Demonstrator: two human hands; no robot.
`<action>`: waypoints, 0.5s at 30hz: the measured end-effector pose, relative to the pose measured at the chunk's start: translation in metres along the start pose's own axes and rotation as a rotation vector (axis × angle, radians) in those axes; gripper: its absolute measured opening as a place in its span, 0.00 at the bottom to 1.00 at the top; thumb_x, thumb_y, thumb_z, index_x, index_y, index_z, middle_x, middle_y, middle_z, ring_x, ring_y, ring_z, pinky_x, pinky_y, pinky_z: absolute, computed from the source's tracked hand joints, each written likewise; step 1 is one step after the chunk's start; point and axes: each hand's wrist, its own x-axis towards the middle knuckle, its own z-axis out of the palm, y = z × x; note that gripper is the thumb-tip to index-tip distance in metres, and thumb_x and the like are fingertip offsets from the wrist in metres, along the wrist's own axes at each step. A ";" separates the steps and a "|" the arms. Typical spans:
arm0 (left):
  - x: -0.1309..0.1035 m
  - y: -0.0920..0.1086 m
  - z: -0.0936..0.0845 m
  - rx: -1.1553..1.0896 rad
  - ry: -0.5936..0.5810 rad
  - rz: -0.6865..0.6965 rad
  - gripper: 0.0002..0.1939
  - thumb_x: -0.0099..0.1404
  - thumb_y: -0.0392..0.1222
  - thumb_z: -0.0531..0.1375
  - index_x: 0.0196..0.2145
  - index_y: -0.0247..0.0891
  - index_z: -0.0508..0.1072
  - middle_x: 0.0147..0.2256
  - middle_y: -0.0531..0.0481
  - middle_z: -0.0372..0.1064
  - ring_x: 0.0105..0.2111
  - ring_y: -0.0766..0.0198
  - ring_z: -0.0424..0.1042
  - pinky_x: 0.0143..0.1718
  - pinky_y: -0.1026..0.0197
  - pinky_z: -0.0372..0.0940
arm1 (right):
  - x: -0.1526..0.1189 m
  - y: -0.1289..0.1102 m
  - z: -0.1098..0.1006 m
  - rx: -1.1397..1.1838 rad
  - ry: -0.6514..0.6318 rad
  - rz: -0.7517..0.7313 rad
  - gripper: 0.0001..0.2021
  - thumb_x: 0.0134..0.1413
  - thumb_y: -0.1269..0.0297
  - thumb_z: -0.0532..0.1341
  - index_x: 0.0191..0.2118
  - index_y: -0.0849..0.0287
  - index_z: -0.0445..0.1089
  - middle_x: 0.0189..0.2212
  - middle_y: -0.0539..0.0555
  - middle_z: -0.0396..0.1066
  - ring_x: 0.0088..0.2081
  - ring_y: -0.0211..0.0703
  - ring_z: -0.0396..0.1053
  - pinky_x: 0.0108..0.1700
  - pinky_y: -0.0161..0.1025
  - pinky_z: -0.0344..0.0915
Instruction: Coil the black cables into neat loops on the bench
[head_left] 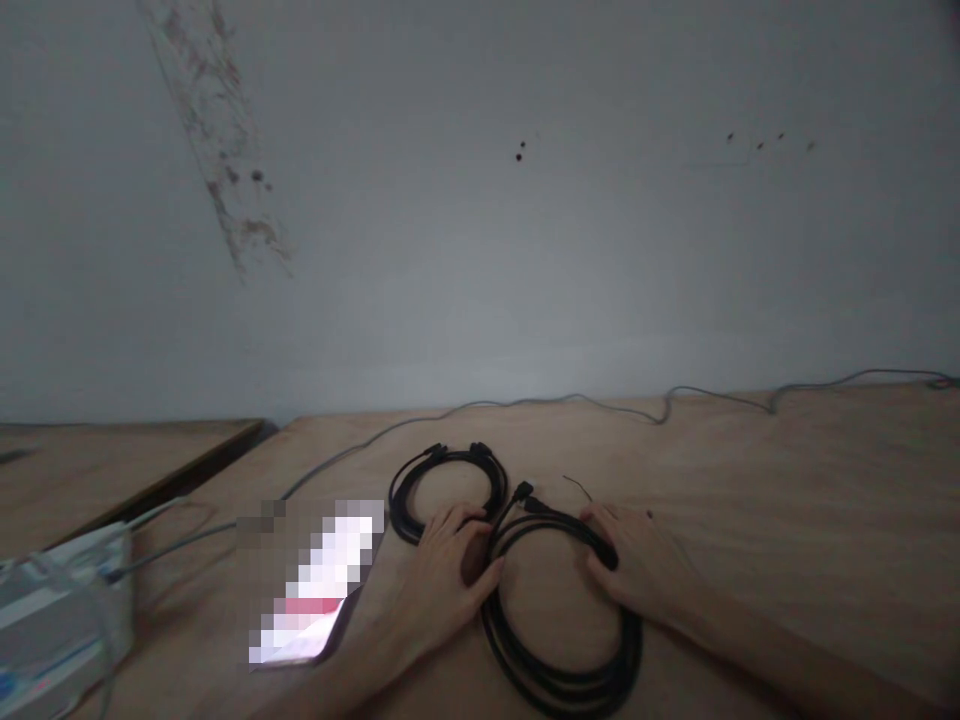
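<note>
A coiled black cable (pixel 559 675) lies on the wooden table in front of me, its two plug ends at the top of the loop. My right hand (pixel 637 555) grips the upper right side of this coil between thumb and fingers. At the coil's left side is my left hand (pixel 454 565), thumb and fingers curved around the cable's edge. A second, smaller black cable coil (pixel 409 500) sits just beyond my left hand, its plugs at the top; my left fingertips reach its lower right edge.
A lit phone (pixel 311 635), partly pixelated, lies left of my left hand. At the far left is a white device (pixel 67 630) with cords. A thin grey cable (pixel 517 403) runs along the table's back by the wall. A gap separates two tabletops at left.
</note>
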 end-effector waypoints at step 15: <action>0.004 0.000 -0.007 -0.151 -0.021 -0.012 0.13 0.66 0.39 0.57 0.48 0.41 0.73 0.49 0.43 0.73 0.50 0.51 0.72 0.55 0.46 0.67 | 0.003 -0.001 -0.002 0.064 0.018 -0.036 0.15 0.64 0.56 0.58 0.51 0.49 0.77 0.45 0.55 0.78 0.44 0.53 0.74 0.48 0.47 0.64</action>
